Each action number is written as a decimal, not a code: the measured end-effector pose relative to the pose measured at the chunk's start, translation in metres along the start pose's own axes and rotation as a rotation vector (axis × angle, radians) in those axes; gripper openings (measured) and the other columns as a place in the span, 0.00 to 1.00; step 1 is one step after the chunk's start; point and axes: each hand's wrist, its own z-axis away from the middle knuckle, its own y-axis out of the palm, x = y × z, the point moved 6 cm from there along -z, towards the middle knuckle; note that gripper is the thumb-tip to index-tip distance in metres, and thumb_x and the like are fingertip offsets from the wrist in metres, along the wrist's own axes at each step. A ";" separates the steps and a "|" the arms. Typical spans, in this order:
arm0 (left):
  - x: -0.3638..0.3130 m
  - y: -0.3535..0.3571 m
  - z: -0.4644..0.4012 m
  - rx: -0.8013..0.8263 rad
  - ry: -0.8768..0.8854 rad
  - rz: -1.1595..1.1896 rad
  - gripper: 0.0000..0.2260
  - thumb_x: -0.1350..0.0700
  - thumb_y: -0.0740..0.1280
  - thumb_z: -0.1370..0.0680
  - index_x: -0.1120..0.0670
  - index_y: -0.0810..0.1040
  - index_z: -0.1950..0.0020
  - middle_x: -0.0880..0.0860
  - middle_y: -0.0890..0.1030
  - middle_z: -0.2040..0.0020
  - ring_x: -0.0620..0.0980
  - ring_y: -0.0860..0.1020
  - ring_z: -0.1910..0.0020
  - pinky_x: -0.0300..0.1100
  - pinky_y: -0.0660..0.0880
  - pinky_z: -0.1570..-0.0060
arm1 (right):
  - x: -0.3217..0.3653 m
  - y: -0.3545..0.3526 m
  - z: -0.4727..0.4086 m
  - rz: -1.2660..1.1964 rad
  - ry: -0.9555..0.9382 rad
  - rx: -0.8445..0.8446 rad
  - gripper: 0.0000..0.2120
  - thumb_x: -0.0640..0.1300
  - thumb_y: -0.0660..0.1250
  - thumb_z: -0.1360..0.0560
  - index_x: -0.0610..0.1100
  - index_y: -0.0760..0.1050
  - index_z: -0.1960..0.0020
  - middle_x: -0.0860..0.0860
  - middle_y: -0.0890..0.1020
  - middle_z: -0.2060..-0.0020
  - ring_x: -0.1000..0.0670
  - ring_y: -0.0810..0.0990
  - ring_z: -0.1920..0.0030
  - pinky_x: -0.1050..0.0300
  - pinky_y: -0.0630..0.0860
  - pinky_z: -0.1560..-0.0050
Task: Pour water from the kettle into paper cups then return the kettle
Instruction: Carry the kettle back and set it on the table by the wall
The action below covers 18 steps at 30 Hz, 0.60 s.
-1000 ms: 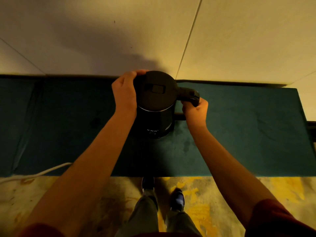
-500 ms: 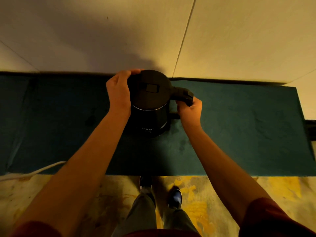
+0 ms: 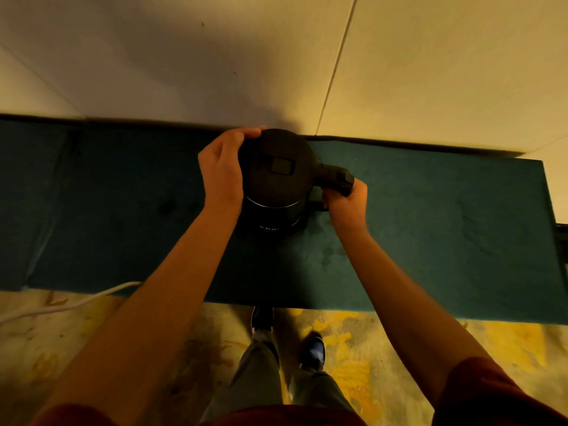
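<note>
A black electric kettle (image 3: 278, 182) stands upright on the dark green table (image 3: 430, 235), close to the wall, its lid closed and its handle pointing right. My left hand (image 3: 219, 173) is cupped around the kettle's left side near the lid, fingertips reaching the far rim. My right hand (image 3: 345, 202) is closed around the handle from below. No paper cups are in view.
A cream wall (image 3: 399, 72) rises directly behind the table. A white cable (image 3: 61, 307) runs off the table's front left edge onto the stained floor. My feet (image 3: 313, 348) stand below the front edge. A dark fitting (image 3: 562, 238) sticks out at the table's right end.
The kettle and both hands sit slightly further left and toward the wall than a second ago. The grips of both hands look unchanged.
</note>
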 end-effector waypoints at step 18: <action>0.015 -0.004 0.017 -0.030 0.000 0.003 0.13 0.59 0.61 0.21 0.62 0.85 0.51 0.57 0.87 0.50 0.55 0.83 0.45 0.55 0.77 0.39 | -0.011 -0.004 0.004 0.134 0.034 0.082 0.24 0.26 0.65 0.24 0.47 0.69 0.73 0.56 0.73 0.83 0.65 0.74 0.78 0.73 0.68 0.75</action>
